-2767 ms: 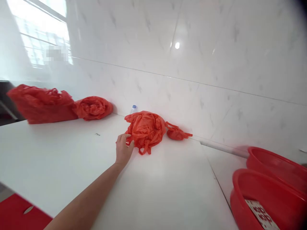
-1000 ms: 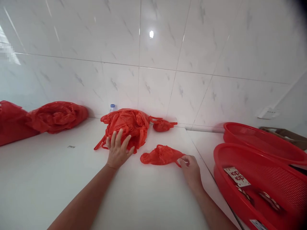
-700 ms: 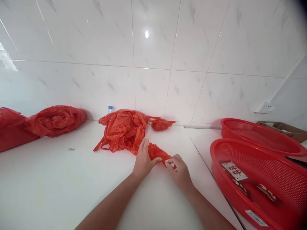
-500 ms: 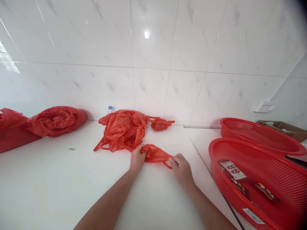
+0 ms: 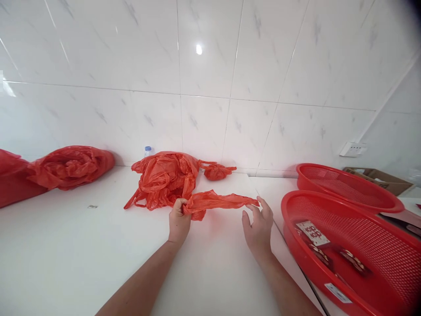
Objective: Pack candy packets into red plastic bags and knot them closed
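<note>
A thin red plastic bag (image 5: 220,201) is stretched out sideways in a long strip just above the white table. My left hand (image 5: 180,221) is closed around its left end, with a bit of the bag hanging below the fist. At the other end, the fingertips of my right hand (image 5: 259,224) catch the narrow tip of the bag. The right thumb stands apart from the fingers. Right behind my left hand lies a crumpled heap of red plastic bags (image 5: 167,175), its loose handles trailing onto the table.
A small knotted red bag (image 5: 217,172) lies by the wall. More red bags (image 5: 74,166) are bundled at left. Behind the heap stands a blue-capped bottle (image 5: 148,151). At right are two red mesh baskets (image 5: 312,199), the nearer holding several packets, and a cardboard box (image 5: 383,179).
My right hand has moved right and slightly up, its fingers spreading, drawing the bag into a longer strip. My left hand keeps its grip and has shifted slightly left.
</note>
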A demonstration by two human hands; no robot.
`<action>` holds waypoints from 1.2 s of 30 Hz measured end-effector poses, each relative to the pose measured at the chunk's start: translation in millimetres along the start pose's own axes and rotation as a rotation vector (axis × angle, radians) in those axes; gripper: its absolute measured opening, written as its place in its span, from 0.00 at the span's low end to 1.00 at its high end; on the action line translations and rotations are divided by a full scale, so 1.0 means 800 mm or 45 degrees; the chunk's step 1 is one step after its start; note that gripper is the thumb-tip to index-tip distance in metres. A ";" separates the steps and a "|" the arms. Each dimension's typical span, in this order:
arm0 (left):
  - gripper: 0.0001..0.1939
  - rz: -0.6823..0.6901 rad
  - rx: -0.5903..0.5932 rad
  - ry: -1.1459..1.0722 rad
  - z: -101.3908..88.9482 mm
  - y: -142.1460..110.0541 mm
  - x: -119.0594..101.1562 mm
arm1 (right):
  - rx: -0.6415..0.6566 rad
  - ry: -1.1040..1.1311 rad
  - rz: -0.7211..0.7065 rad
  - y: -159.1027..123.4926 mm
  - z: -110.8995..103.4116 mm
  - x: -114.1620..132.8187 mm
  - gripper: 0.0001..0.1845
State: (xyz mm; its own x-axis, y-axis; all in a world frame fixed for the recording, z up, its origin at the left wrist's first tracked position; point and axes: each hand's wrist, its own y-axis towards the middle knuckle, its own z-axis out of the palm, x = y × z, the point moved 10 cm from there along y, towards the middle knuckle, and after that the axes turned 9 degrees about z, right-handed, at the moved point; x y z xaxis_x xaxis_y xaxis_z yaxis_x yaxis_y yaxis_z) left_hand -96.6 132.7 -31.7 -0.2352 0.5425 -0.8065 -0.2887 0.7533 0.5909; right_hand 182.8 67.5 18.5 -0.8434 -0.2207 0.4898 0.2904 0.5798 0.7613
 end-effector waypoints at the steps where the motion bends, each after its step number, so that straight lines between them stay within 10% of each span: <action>1: 0.08 0.003 0.029 0.029 0.003 -0.002 -0.002 | -0.020 -0.017 -0.056 -0.004 -0.004 0.012 0.10; 7: 0.04 0.079 0.181 0.088 0.022 -0.013 -0.021 | 0.005 0.003 -0.334 -0.034 -0.016 0.086 0.05; 15: 0.06 0.131 0.203 0.155 0.029 -0.014 -0.025 | -0.083 -0.071 0.154 0.015 -0.025 0.000 0.15; 20: 0.07 0.142 0.280 0.134 0.041 -0.020 -0.027 | -0.070 0.092 0.010 0.004 -0.030 0.023 0.14; 24: 0.07 0.240 0.387 0.180 0.053 -0.029 -0.040 | 0.323 0.439 -0.237 -0.029 0.002 0.077 0.11; 29: 0.08 0.321 0.571 0.133 0.077 -0.048 -0.059 | 0.753 0.684 0.013 -0.050 0.066 0.070 0.11; 36: 0.13 0.428 0.878 -0.030 0.112 -0.086 -0.087 | 0.622 0.636 0.328 -0.035 0.102 -0.008 0.11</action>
State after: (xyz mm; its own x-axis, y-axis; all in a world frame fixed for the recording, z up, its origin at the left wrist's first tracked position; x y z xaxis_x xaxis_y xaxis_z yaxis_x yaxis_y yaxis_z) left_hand 22.5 76.8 -18.0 -0.1858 0.7852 -0.5907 0.4412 0.6038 0.6639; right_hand 143.2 116.5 -40.5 -0.4358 -0.2934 0.8509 0.1190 0.9183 0.3776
